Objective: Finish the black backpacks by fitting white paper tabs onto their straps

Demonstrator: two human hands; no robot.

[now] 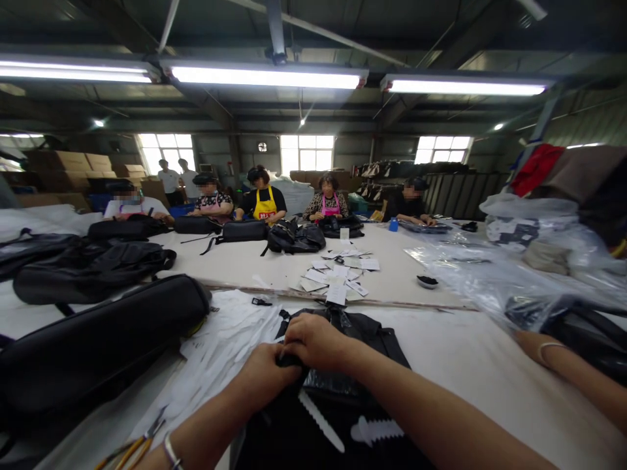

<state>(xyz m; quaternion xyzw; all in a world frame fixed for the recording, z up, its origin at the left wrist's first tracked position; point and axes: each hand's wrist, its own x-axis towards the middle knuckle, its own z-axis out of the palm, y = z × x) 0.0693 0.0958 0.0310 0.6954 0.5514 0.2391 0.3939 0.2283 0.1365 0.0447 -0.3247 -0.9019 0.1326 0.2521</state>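
A black bag [365,336] lies in front of me at the table's near edge. My right hand [313,339] and my left hand [272,375] meet at its left side, fingers closed on a black part of the bag; its exact shape is hidden under the fingers. Below them a white strip with a serrated edge [321,421] hangs against the dark material. Another white toothed piece [377,431] shows beside my right forearm. A black buckle [261,301] rests just beyond my hands.
White strips [215,359] are spread left of the bag, near yellow-handled tools [134,450]. A long black bag [108,320] lies farther left. Paper tags [337,277] and a small dish [428,282] sit ahead. A co-worker's hand [531,346] is at right; several people work opposite.
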